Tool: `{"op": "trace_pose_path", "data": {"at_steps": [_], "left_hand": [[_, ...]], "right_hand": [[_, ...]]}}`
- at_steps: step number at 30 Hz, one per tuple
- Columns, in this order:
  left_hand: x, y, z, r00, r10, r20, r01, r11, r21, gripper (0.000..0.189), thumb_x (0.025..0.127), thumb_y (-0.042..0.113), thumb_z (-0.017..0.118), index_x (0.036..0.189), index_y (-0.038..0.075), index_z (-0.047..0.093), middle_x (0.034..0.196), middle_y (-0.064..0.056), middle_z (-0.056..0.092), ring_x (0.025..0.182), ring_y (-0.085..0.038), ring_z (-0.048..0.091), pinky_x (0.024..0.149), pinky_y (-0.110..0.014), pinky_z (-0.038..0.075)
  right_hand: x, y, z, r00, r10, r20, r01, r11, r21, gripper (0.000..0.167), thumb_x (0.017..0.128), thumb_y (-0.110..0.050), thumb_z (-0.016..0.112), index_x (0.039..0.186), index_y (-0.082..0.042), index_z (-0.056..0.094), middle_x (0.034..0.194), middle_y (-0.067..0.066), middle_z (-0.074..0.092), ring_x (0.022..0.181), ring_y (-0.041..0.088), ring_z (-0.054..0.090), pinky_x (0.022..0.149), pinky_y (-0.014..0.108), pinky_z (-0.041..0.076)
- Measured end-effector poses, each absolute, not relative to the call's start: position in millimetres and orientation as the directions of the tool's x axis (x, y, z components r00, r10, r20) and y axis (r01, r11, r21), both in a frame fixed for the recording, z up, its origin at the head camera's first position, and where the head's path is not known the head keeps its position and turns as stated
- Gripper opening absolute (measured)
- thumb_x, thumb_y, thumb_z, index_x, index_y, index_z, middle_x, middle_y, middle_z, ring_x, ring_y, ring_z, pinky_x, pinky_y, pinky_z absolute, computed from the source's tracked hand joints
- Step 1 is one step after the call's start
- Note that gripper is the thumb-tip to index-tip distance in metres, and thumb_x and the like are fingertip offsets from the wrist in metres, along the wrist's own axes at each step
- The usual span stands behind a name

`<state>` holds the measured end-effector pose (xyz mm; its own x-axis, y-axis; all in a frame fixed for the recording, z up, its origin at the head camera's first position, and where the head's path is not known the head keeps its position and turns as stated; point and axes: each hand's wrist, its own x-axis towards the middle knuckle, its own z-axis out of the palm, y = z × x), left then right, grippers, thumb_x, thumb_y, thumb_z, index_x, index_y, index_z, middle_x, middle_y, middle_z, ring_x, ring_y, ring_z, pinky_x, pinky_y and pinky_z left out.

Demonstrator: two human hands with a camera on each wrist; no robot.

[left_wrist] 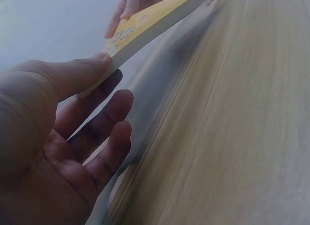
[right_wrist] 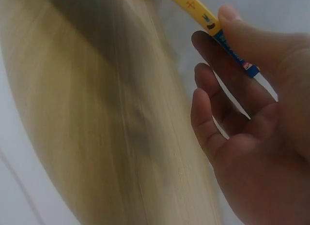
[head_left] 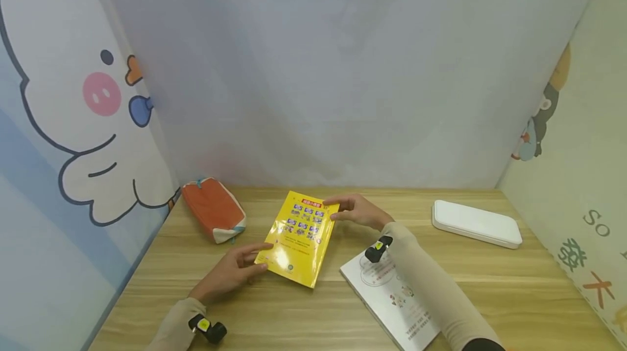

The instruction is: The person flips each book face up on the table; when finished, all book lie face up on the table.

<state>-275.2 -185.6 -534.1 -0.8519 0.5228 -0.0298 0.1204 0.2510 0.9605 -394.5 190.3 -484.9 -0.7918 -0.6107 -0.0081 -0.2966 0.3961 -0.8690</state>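
Observation:
Both hands hold a yellow paperback book (head_left: 299, 239) raised above the table, its printed face toward the head camera. My left hand (head_left: 234, 269) pinches the lower left corner between thumb and index finger; the left wrist view shows the page edges of the book (left_wrist: 155, 38) and the other fingers spread loosely below. At the upper right corner my right hand (head_left: 360, 210) pinches the spine side. In the right wrist view the yellow and blue spine (right_wrist: 208, 22) passes between thumb and index finger of the right hand (right_wrist: 252, 99).
A white book (head_left: 392, 296) lies under the right forearm on the wooden table (head_left: 294, 324). An orange pencil pouch (head_left: 210, 207) is at the back left, a white case (head_left: 475, 224) at the back right. A pale curtain (head_left: 313, 95) closes off the back.

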Motion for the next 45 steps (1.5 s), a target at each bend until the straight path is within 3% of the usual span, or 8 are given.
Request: {"op": "trace_pose_path", "data": {"at_steps": [12,21,35,45], "left_hand": [[-274.2,-186.9,-532.8,-0.861,0.506,-0.055,0.089,0.256,0.963,0.055,0.1,0.027,0.068,0.151,0.014,0.051,0.134,-0.017,0.069,0.061,-0.005,0.049,0.058,-0.021,0.048],[-273.5,-187.2,-535.1,-0.87,0.487,-0.074,0.076,0.282,0.956,0.056,0.099,0.028,0.069,0.151,0.014,0.051,0.121,-0.015,0.075,0.06,-0.005,0.048,0.058,-0.02,0.048],[-274.0,-187.5,-532.1,-0.875,0.478,-0.081,0.075,0.298,0.952,0.057,0.099,0.031,0.069,0.152,0.016,0.051,0.137,-0.018,0.067,0.063,-0.006,0.051,0.059,-0.022,0.05],[-272.6,-187.5,-532.3,-0.883,0.467,-0.047,0.113,0.309,0.944,0.056,0.099,0.029,0.069,0.15,0.012,0.052,0.128,-0.017,0.071,0.063,-0.006,0.05,0.059,-0.023,0.05]], "right_hand": [[-393.7,190.8,-482.8,-0.792,-0.61,-0.015,-0.285,0.393,-0.874,0.049,0.095,-0.018,0.074,0.142,-0.008,0.062,0.118,0.013,0.076,0.096,0.01,0.066,0.094,0.026,0.051],[-392.9,191.9,-483.8,-0.795,-0.606,-0.034,-0.261,0.393,-0.882,0.049,0.095,-0.02,0.074,0.142,-0.009,0.062,0.125,0.012,0.074,0.103,0.009,0.068,0.104,0.038,0.053],[-394.1,192.9,-482.4,-0.807,-0.59,-0.034,-0.258,0.403,-0.878,0.048,0.096,-0.021,0.074,0.141,-0.012,0.063,0.122,0.009,0.076,0.097,0.012,0.066,0.102,0.037,0.051],[-392.8,192.9,-480.2,-0.809,-0.586,-0.042,-0.246,0.403,-0.882,0.048,0.096,-0.024,0.074,0.141,-0.012,0.063,0.126,0.008,0.074,0.103,0.012,0.068,0.107,0.042,0.05]]}}
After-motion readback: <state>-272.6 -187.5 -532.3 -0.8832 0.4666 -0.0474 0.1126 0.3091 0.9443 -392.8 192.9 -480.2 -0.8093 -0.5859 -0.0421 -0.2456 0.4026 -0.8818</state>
